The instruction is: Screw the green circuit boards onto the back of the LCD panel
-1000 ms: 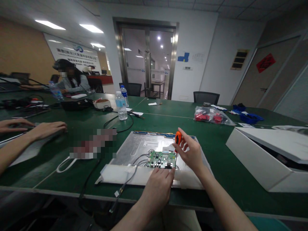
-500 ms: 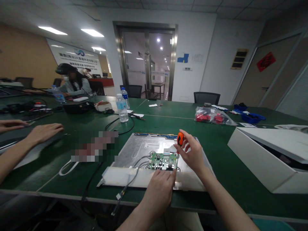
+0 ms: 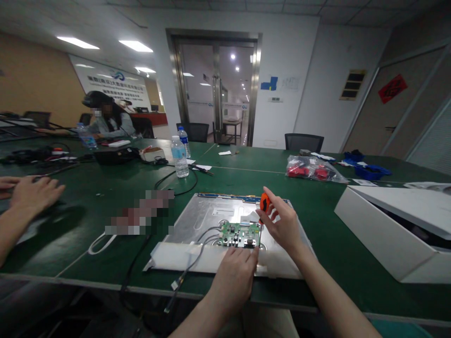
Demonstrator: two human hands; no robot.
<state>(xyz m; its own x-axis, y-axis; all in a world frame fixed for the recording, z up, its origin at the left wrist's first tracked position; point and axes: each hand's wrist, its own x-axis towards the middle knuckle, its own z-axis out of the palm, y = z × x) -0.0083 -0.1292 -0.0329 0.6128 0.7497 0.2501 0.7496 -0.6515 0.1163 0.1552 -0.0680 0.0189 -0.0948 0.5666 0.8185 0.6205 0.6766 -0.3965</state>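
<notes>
A screwdriver [image 3: 265, 203] with an orange and black handle stands nearly upright, its handle pinched between the fingers of my right hand [image 3: 283, 223]. Its thin shaft runs down to the right edge of a green circuit board [image 3: 234, 233]. My left hand [image 3: 236, 272] rests palm down at the near edge of the board, index finger stretched toward the screwdriver's tip. The fingertips partly hide the contact there. The board lies on the metal back of a display panel [image 3: 190, 220], which has a whitish strip [image 3: 172, 256] along its near side. Grey cables [image 3: 197, 260] trail off to the left.
An open white box [image 3: 384, 234] stands to the right. Beyond the panel are a bag with red items [image 3: 310, 169] and a water bottle [image 3: 179, 157]. A black cable [image 3: 136, 256] crosses the green table at left. Another person's hands [image 3: 33, 195] are at far left.
My hands and the screwdriver keep nearly the same place on the board. At far left, the other person's hands have drawn back toward the left.
</notes>
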